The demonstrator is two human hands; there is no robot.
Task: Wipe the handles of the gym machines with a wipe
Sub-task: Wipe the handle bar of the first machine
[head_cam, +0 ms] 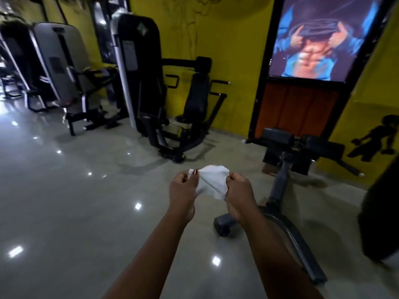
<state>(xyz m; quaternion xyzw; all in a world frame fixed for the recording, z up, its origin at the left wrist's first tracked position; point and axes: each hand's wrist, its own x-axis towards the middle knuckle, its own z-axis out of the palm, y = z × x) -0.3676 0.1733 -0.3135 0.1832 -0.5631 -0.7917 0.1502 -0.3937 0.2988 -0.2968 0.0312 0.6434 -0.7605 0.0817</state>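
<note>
Glossy grey floor [64, 212] fills the frame from 6 to 9 o'clock, with lamp glints on it. Yellow wall [226, 39] runs across 12 o'clock. Large poster [313, 39] of a bare torso at 1 o'clock, in a dark frame. Black seated machine [151, 83] at 11 o'clock, standing against the wall; one bar handle [220, 82] juts out from beside its seat toward 3 o'clock. Grey machine [58, 61] at 10 o'clock, blurred. Low padded bench [302, 147] at 3 o'clock, its frame running down toward 5 o'clock. Two bare forearms come up from 6 o'clock. Left grip [183, 186] and right grip [239, 188] sit just below centre, close together, fingers curled. White wipe [212, 182] is bunched between them in the air over the floor, pinched at its 9 o'clock edge by the left grip and at its 3 o'clock edge by the right grip, well apart from every machine.
</note>
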